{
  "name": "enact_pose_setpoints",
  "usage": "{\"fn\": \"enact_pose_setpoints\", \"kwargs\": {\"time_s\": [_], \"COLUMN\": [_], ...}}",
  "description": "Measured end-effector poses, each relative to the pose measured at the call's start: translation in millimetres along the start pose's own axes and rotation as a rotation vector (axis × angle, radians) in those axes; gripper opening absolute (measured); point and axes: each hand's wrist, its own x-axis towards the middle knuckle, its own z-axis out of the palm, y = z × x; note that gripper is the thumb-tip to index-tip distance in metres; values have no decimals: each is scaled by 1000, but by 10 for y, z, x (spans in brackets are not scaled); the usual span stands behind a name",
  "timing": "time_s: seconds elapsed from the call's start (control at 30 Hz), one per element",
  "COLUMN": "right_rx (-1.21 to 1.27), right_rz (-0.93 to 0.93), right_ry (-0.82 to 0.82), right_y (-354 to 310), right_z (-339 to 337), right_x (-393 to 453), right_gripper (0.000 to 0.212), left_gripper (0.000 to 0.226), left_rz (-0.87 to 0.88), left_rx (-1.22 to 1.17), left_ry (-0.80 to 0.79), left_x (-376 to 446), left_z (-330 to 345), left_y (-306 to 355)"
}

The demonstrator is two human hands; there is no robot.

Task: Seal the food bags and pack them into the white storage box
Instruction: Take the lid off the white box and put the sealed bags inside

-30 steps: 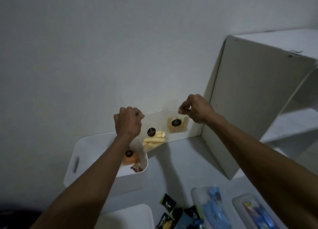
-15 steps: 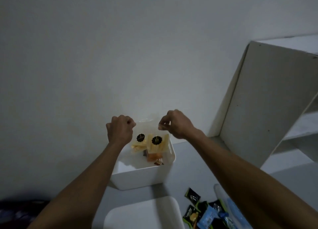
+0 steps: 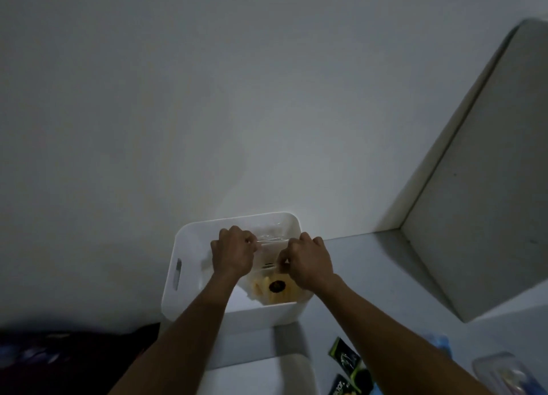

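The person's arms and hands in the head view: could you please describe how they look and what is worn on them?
Both forearms come in from the bottom edge, bare as far as the frame shows, with no sleeves in sight. The left hand and the right hand wear no gloves. No watch, bracelet or ring shows, though the light is dim and the fingers are partly hidden.

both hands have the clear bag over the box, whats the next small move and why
Probably lower it a little further and let go. The left hand and right hand each pinch the top edge of the clear food bag, which already hangs inside the white storage box, its yellow contents below the rim. Whether its bottom rests on anything cannot be told.
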Motion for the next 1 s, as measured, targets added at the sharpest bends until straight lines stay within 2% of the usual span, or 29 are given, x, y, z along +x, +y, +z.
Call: {"fn": "enact_pose_setpoints", "kwargs": {"time_s": [0.4,0.73,1.0], "right_rx": [-219,-201,-188], "right_rz": [-16,18,60], "right_ry": [22,19,54], "right_y": [46,84,-17], "right_z": [386,325,142], "right_x": [302,295,162], "right_gripper": [25,31,26], "left_gripper": [7,37,39], "left_rz": [-64,-19,-35], "left_rx": [-77,-94,-157], "left_ry": [51,56,67], "left_x": [285,181,-10], "left_z": [362,369,105], "left_y": [-59,-67,-63]}}
